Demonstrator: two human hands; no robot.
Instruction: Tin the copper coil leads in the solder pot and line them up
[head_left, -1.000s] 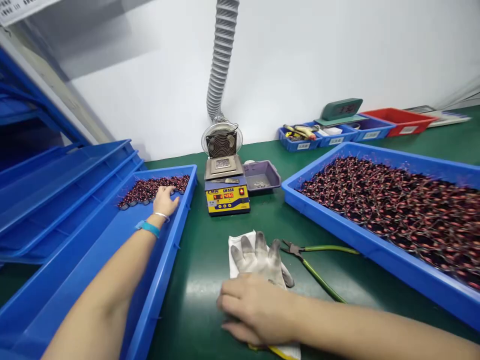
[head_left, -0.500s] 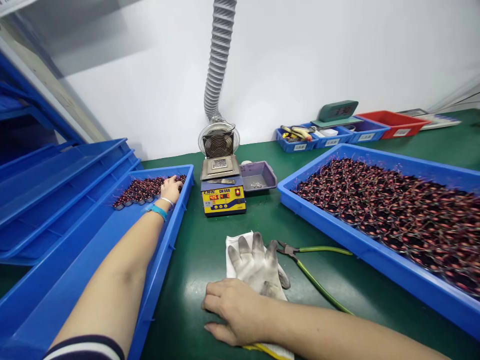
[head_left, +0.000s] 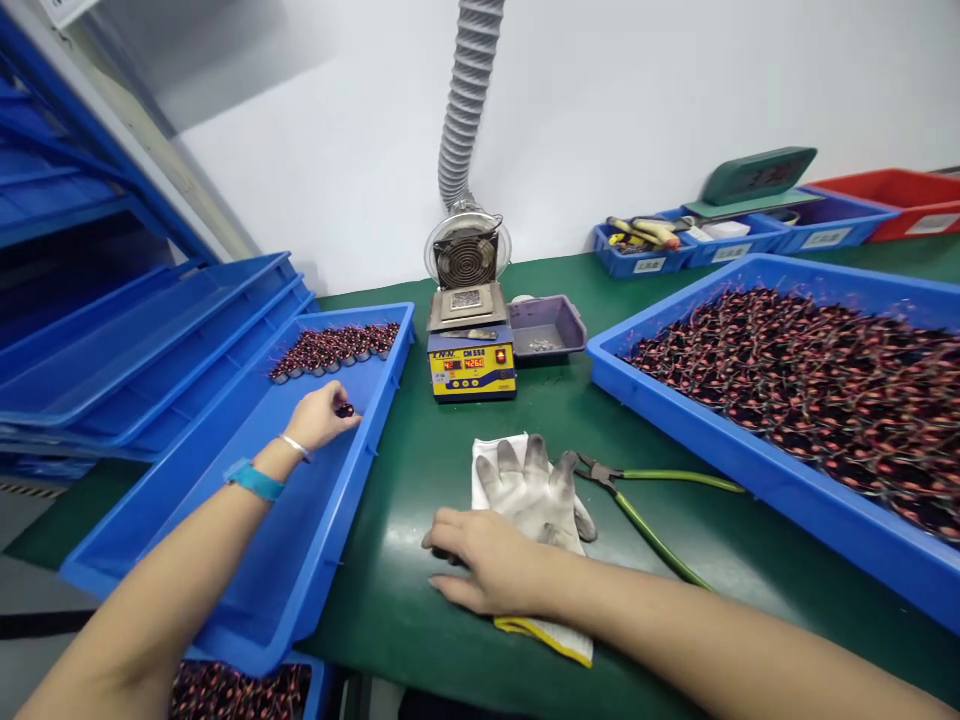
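Pulled back from the far end of the tray, the left hand (head_left: pixel 319 415) now sits toward the middle of the long blue tray (head_left: pixel 225 560), where half a second ago it lay on the rows of small dark coils (head_left: pixel 334 347) at the tray's far left. It has come away with one coil (head_left: pixel 345 409), pinched between thumb and fingertips and held just above the bare tray floor, well apart from the rows it left; that reads as one piece lifted out of the set for handling. The right hand (head_left: pixel 484 560) has hardly shifted: it still lies flat on the green table (head_left: pixel 420 470), fingers (head_left: pixel 442 520) loosely spread and pressing down, its palm over the cuff of a grey work glove (head_left: pixel 532 490) that lies on a white cloth. It grips nothing that I can see. Just right of the glove lie green-handled cutters (head_left: pixel 645 510), untouched. Farther off, the small heating unit (head_left: pixel 471 365) with its lit red display stands between the two trays, with a fan (head_left: pixel 466 255) and ribbed hose behind it and a shallow grey dish (head_left: pixel 546 325) beside it. On the right, the big blue tray (head_left: pixel 675 410) is heaped with coils. The camera has also swung a little, so everything sits lower and further right.
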